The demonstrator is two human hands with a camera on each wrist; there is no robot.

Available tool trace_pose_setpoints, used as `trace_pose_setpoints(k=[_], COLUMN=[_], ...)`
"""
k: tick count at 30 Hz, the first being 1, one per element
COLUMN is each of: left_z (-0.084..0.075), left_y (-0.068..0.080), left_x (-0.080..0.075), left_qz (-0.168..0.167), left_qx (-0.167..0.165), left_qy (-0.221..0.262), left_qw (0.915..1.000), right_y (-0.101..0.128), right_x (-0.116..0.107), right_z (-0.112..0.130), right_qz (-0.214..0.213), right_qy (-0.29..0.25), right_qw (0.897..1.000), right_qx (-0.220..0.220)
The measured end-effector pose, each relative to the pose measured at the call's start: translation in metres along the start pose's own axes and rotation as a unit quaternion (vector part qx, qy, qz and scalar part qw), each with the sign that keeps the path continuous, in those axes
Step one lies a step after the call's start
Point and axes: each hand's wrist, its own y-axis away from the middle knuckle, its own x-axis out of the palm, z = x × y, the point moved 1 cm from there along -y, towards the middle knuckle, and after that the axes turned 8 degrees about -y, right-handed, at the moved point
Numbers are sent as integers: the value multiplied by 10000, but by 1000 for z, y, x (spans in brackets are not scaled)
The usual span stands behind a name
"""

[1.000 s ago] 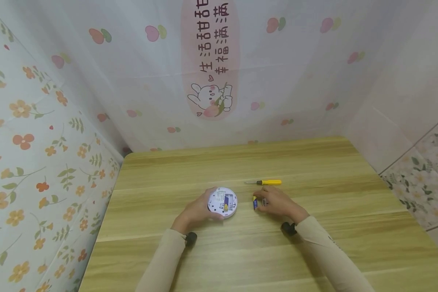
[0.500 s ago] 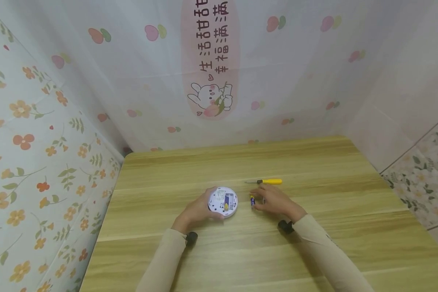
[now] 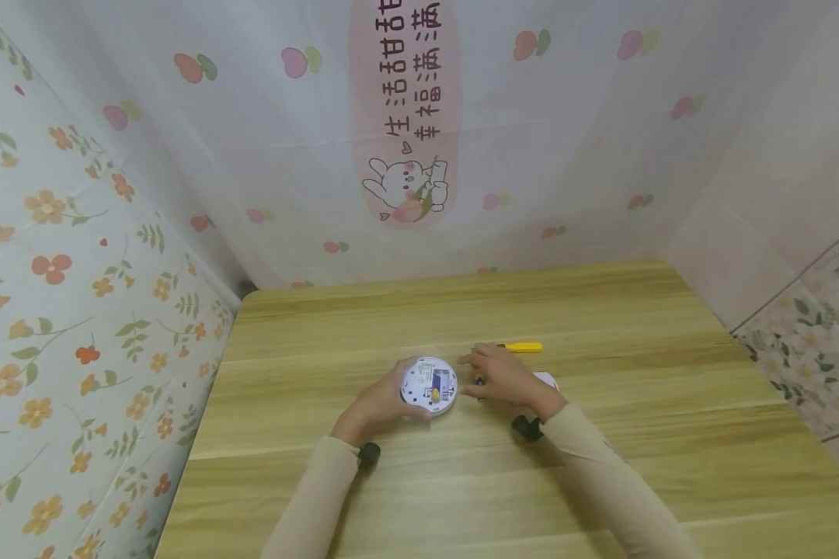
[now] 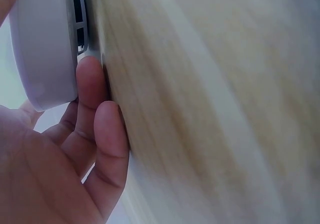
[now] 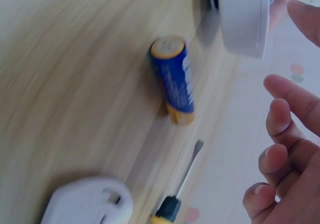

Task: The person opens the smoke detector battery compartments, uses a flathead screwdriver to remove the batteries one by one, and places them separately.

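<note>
While the left hand [image 3: 381,402] cups the round white device [image 3: 429,385] by its near-left rim, fingers curled against the casing and the table [image 3: 601,481], the loose battery [image 5: 173,80] lies on the wood just right of that device, under the right hand [image 3: 503,379]. Right wrist view: the battery lies flat and apart from the device's rim, its long axis running roughly from the device side toward the screwdriver [image 5: 177,194]. The right hand hovers over it, fingers spread and loosely bent, holding nothing; no contact with the battery visible. It is the nearer hand to the battery. A second battery sits in the device's open bay in the head view. A small white cover [image 5: 87,202] lies on the table beyond the right hand, beside the yellow-handled screwdriver
</note>
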Motion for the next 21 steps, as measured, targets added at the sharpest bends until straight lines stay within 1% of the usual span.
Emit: trace_pose_setpoints(k=[9,14,21], left_z=[0,0,1], left_y=[1,0,0], left_x=[0,-1,-1], left_qz=[40,50,29], left_qx=[81,107,244], left_qy=[64,39,-170], left_qw=[9999,9999,9996], right_y=[-11,-13,-15], right_x=[10,14,17], right_z=[9,14,20], right_qz=[-6,-54,-182], right_qy=[-19,138,121], right_qw=[9997,9992,9988], right_qx=[-246,-382,-441])
